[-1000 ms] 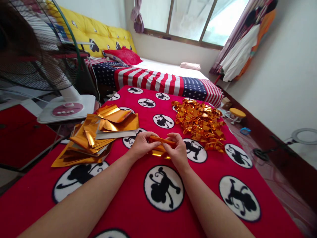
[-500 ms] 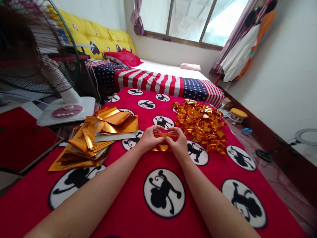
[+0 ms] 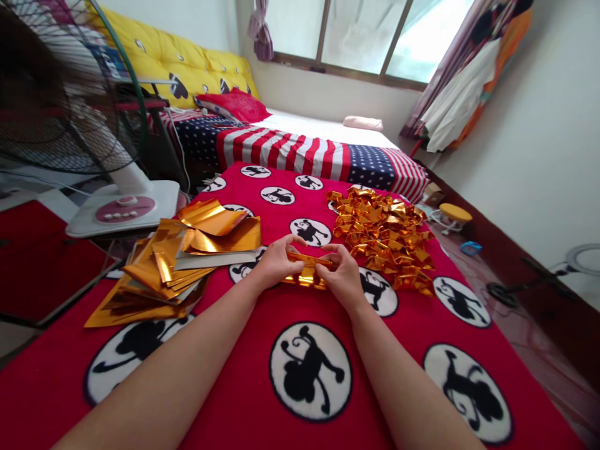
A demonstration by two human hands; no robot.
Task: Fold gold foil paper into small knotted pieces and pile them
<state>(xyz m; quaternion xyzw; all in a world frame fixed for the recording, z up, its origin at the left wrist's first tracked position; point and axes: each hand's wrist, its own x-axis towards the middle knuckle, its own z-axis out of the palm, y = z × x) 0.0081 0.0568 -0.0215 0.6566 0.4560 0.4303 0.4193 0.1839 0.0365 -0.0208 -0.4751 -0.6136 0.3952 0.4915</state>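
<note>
Currently the left hand (image 3: 277,262) and right hand (image 3: 344,275) pinch one folded foil sheet (image 3: 308,275), each grip near one end, at the bench's (image 3: 225,394) middle. It looks light, slick and easily creased, likely best held along its folded edge. A foil stack (image 3: 159,275) lies on the bench's left, shaped foil pieces (image 3: 384,231) on its right.

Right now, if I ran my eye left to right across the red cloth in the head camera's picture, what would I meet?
Loose stack of gold sheets → left hand → folded gold sheet held between the hands → right hand → pile of folded gold pieces.
</note>
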